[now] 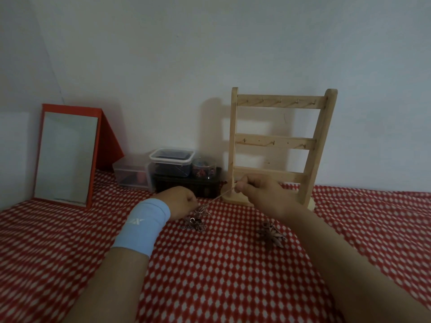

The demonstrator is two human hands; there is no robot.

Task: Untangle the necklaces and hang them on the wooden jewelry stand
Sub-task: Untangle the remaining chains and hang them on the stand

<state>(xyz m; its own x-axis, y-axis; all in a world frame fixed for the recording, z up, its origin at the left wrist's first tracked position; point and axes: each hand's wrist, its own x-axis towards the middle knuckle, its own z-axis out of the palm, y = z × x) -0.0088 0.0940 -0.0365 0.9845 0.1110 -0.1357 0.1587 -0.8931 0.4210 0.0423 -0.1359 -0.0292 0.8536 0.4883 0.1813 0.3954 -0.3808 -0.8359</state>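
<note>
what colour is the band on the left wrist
The wristband is light blue with a white logo; the head view shows it.

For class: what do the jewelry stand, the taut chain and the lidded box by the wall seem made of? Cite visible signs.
Jewelry stand: pale, matt, unpainted wood by its bare tan colour; small metal-looking hooks. Chain, pinched by the right hand: thin metal, probably; coppery tint, though blurred. Lidded box: clear, glossy plastic; dark contents show through.
</note>
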